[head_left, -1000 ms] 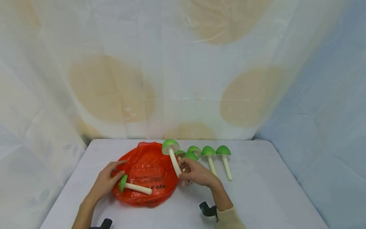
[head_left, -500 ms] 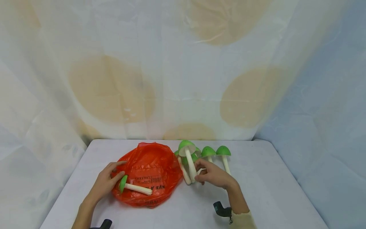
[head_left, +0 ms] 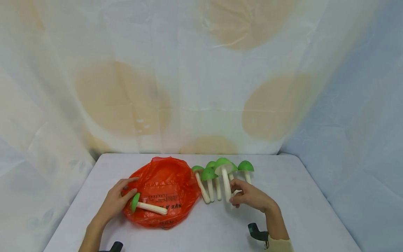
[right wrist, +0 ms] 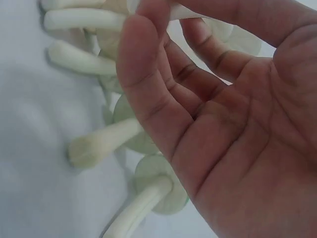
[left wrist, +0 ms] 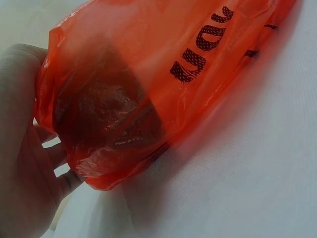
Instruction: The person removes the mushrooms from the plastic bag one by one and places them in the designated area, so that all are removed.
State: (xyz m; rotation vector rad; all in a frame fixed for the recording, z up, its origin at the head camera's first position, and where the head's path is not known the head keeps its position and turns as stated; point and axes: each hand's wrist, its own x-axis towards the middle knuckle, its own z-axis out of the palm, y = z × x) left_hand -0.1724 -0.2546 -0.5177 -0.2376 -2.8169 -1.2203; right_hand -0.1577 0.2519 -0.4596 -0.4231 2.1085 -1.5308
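My left hand (head_left: 115, 199) grips the left edge of a red plastic bag (head_left: 171, 178), which lies spread on the table. In the left wrist view the fingers reach behind the bag's edge. A toy mushroom (head_left: 152, 208) with a green cap and pale stem lies across the bag's near left part, beside my thumb. My right hand (head_left: 252, 197) pinches a second mushroom (head_left: 226, 183) by its stem, cap upward and away from me. This one is in front of another mushroom (head_left: 234, 167), partly hiding it. In the right wrist view the curled fingers (right wrist: 141, 54) cover most of the grip.
Several more green-capped mushrooms stand in a row right of the bag, among them a leftmost one (head_left: 201, 185), a nearer one (head_left: 209, 175) and a rightmost one (head_left: 245, 166). A white cloth covers the table (head_left: 302, 206). Patterned curtains (head_left: 201, 87) hang behind and beside it.
My right hand has carried its mushroom rightward, from over the bag's right edge to the row of mushrooms. The left hand, the bag and the mushroom on it stay put.
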